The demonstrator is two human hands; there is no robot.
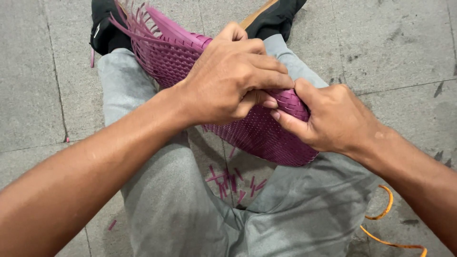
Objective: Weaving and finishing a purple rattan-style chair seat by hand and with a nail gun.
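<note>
Nearest, cut purple strip scraps (pixel 227 180) lie on the grey concrete floor (pixel 28 95) between grey-trousered legs; an orange strip (pixel 386 209) curls at right. Above the lap, the left hand (pixel 228 81) and right hand (pixel 333 119) both pinch the woven purple mat (pixel 257 138) at its finished edge, seemingly tucking a strand, which calls for a firm pull. Farther off, loose strands (pixel 138 24) fan over black shoes (pixel 102 28).

Light: soft, even and fairly bright, diffuse with no clear single source.
Shadows: faint and blurred; a dim patch on the concrete floor (pixel 38 95) beneath the woven purple mat (pixel 247 133).
Glare: none; mild sheen on the knuckles of the left hand (pixel 228 81).
Focus: sharp at centre, weave holes distinct.
Blur: the near left forearm at the bottom edge looks soft.
Distortion: wide-angle stretch enlarges both forearms at the lower corners.
</note>
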